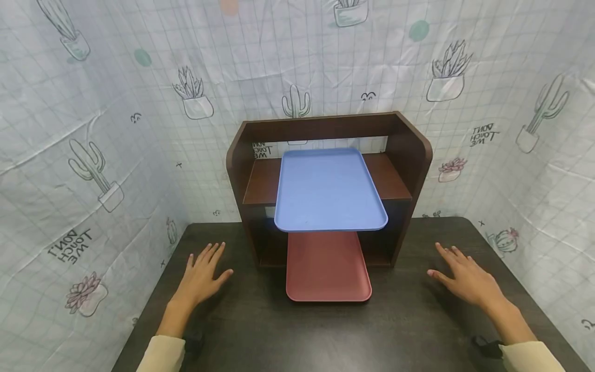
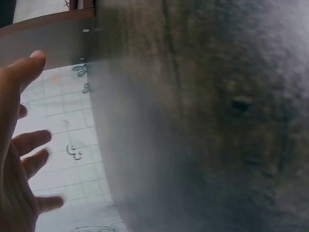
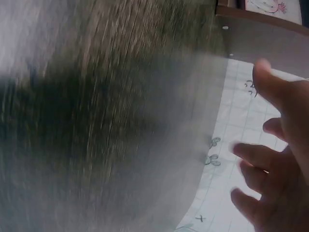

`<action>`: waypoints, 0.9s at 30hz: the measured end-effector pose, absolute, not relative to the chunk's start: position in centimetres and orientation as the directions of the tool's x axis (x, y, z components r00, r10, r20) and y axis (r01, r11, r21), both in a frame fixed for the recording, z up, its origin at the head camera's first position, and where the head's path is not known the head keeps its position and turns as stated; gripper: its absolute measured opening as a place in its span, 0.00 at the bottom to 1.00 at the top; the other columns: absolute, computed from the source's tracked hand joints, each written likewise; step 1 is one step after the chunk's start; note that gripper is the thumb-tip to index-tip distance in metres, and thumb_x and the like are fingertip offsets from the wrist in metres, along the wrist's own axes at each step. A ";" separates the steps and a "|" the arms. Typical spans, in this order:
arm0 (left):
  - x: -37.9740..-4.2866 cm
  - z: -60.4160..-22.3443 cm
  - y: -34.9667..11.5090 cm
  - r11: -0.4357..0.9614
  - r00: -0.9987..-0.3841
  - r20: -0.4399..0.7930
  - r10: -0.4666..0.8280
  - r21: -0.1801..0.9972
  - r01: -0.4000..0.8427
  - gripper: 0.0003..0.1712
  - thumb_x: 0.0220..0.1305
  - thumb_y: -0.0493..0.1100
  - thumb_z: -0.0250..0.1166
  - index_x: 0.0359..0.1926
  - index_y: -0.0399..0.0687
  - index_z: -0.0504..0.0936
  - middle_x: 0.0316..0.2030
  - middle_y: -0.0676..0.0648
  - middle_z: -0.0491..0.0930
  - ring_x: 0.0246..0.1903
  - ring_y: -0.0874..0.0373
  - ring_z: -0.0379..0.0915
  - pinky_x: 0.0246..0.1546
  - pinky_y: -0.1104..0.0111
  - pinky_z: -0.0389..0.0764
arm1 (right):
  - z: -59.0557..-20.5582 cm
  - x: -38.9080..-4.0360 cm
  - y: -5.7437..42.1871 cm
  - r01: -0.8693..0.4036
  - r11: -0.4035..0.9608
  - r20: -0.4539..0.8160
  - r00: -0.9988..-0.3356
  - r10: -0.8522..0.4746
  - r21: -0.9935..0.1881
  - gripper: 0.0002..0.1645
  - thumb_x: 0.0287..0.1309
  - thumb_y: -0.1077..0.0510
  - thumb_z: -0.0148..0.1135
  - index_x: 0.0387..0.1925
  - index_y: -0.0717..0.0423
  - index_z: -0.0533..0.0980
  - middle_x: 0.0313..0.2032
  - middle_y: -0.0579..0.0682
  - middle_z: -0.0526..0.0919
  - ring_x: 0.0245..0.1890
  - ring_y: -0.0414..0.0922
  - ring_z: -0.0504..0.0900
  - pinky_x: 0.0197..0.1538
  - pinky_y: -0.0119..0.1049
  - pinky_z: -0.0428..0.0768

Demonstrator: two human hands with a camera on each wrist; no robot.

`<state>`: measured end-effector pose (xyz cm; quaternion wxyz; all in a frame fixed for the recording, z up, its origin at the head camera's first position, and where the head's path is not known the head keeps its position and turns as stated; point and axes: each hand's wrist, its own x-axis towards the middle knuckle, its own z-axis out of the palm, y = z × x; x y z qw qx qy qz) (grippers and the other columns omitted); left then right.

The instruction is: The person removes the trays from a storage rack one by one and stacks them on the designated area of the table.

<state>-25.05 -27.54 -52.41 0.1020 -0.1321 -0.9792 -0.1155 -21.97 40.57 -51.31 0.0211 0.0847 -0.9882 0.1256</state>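
Left hand [image 1: 200, 279], right hand [image 1: 471, 279] over bench [image 1: 344, 336], fingers spread, flanking brown shelf unit [image 1: 321, 128]. Blue tray [image 1: 329, 191] on upper shelf [image 1: 262, 181], red tray [image 1: 327, 268] below, both jutting forward. Cloth backdrop [image 1: 483, 134]: mirrored "DON'T TOUCH ME".

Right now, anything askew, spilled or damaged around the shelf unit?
No spill or damage visible. The blue tray overhangs the upper front edge of the brown shelf unit, and the reddish tray juts from below; both look not fully pushed in. The lettering on the cactus-print backdrop reads mirrored.
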 end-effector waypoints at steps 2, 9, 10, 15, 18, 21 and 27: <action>-25.0 -52.1 -27.4 0.932 -0.937 0.252 0.243 0.208 0.298 0.44 0.75 0.58 0.66 0.81 0.43 0.64 0.75 0.31 0.70 0.74 0.32 0.67 0.72 0.29 0.64 | -51.0 -21.9 40.2 -0.156 0.957 0.075 -0.987 -0.142 -0.246 0.49 0.76 0.33 0.58 0.82 0.58 0.58 0.68 0.77 0.73 0.63 0.79 0.76 0.49 0.73 0.80; -25.1 -50.8 -26.5 0.916 -0.898 0.354 0.262 0.203 0.347 0.26 0.75 0.49 0.69 0.67 0.42 0.81 0.57 0.37 0.86 0.51 0.38 0.87 0.48 0.44 0.88 | -50.2 -21.5 38.3 -0.182 0.915 0.156 -0.979 -0.133 -0.360 0.16 0.73 0.51 0.67 0.51 0.59 0.85 0.41 0.57 0.91 0.35 0.55 0.89 0.30 0.52 0.83; -25.1 -50.6 -26.3 0.911 -0.888 0.377 0.264 0.205 0.358 0.24 0.74 0.47 0.69 0.64 0.41 0.83 0.53 0.39 0.88 0.47 0.40 0.88 0.45 0.46 0.88 | -50.1 -21.5 37.9 -0.182 0.907 0.159 -0.979 -0.130 -0.380 0.13 0.73 0.52 0.68 0.47 0.58 0.86 0.39 0.56 0.91 0.33 0.51 0.88 0.30 0.50 0.83; -25.1 -49.5 -25.3 0.884 -0.838 0.478 0.263 0.228 0.408 0.08 0.69 0.41 0.73 0.46 0.43 0.87 0.36 0.49 0.87 0.30 0.57 0.83 0.30 0.59 0.85 | -49.3 -21.0 35.8 -0.157 0.850 0.122 -0.986 -0.110 -0.503 0.12 0.75 0.52 0.65 0.43 0.58 0.86 0.32 0.49 0.90 0.25 0.41 0.83 0.26 0.37 0.78; -25.0 -48.9 -24.7 0.871 -0.828 0.500 0.253 0.255 0.420 0.04 0.67 0.39 0.75 0.40 0.48 0.87 0.32 0.53 0.85 0.27 0.63 0.78 0.27 0.64 0.80 | -49.1 -20.5 34.4 -0.106 0.789 0.048 -0.994 -0.098 -0.605 0.16 0.78 0.51 0.62 0.47 0.60 0.84 0.31 0.51 0.89 0.25 0.42 0.84 0.25 0.34 0.80; -25.1 -48.3 -23.9 0.863 -0.824 0.516 0.235 0.280 0.421 0.04 0.67 0.39 0.75 0.38 0.50 0.87 0.32 0.54 0.86 0.26 0.62 0.79 0.27 0.63 0.81 | -49.1 -20.1 32.9 -0.064 0.734 0.001 -0.996 -0.086 -0.677 0.17 0.79 0.51 0.61 0.49 0.61 0.83 0.32 0.52 0.88 0.27 0.44 0.85 0.26 0.35 0.84; -25.1 -46.9 -22.3 0.833 -0.803 0.565 0.192 0.338 0.437 0.03 0.70 0.40 0.72 0.40 0.46 0.89 0.32 0.51 0.88 0.30 0.58 0.83 0.31 0.58 0.84 | -48.8 -19.4 29.9 -0.052 0.639 -0.007 -0.996 -0.090 -0.768 0.13 0.78 0.57 0.61 0.50 0.64 0.83 0.35 0.55 0.89 0.28 0.43 0.87 0.29 0.36 0.87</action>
